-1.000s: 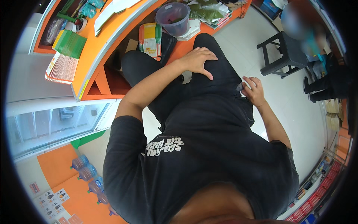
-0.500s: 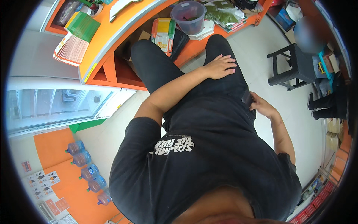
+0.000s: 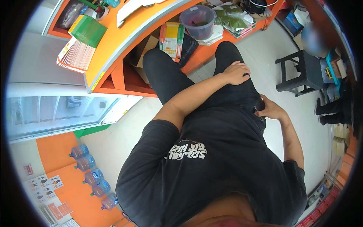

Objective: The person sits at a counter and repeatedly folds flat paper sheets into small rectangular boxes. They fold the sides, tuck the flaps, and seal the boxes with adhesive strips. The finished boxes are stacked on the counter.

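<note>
My left forearm crosses my lap, and my left hand (image 3: 237, 73) rests palm down on my right thigh, holding nothing. Its fingers lie over the black trousers (image 3: 166, 72), their tips partly hidden. Beside my right hip, my right hand (image 3: 273, 109) is closed on a dark, flat, phone-like object (image 3: 260, 105). That object stands close against the trousers at pocket height, and its lower part is covered by fingers and cloth.
Ahead is an orange counter (image 3: 107, 45) with booklets (image 3: 77, 55) on top. A clear bucket (image 3: 198, 24) and packets sit on its lower shelf. To the left are a glass-door fridge (image 3: 56, 109) and several water jugs (image 3: 94, 176); to the right, a black stool (image 3: 302, 72) and another person's legs (image 3: 332, 111).
My left hand's fingers have drawn together and curl more over the thigh. The dark object shows more of its length beside my right hand. The whole view has shifted slightly.
</note>
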Tool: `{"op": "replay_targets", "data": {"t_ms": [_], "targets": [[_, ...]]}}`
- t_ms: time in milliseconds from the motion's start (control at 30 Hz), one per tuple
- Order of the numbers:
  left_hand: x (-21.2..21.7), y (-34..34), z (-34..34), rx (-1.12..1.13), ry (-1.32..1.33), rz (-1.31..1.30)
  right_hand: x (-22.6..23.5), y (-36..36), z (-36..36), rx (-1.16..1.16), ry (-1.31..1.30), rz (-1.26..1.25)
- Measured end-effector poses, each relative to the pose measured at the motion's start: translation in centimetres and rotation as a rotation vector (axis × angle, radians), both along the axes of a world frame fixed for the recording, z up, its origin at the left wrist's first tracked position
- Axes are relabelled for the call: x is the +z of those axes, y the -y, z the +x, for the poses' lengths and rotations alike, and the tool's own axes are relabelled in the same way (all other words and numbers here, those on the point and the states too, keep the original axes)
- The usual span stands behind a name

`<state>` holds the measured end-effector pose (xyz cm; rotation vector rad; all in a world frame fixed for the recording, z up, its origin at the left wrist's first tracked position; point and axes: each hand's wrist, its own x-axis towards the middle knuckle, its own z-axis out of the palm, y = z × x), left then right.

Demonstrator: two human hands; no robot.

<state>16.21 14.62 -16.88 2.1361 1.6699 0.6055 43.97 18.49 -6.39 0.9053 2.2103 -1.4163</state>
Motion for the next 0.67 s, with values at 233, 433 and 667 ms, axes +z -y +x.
{"op": "replay_targets", "data": {"t_ms": [233,433,667], "targets": [[1.0,4.4,0.3,0.045,0.017,-0.003,1.9,-5.7,9.2,-0.001,0.166,-0.27],[7.4,6.5,-8.2,0.088,-0.504,-0.806,2.4,-7.2,4.5,-0.411,-0.158,0.08],[3.7,4.0,-17.7,0.522,0.198,-0.589,-0.6,-1.6,-9.8,-0.411,-0.108,0.377]]}}
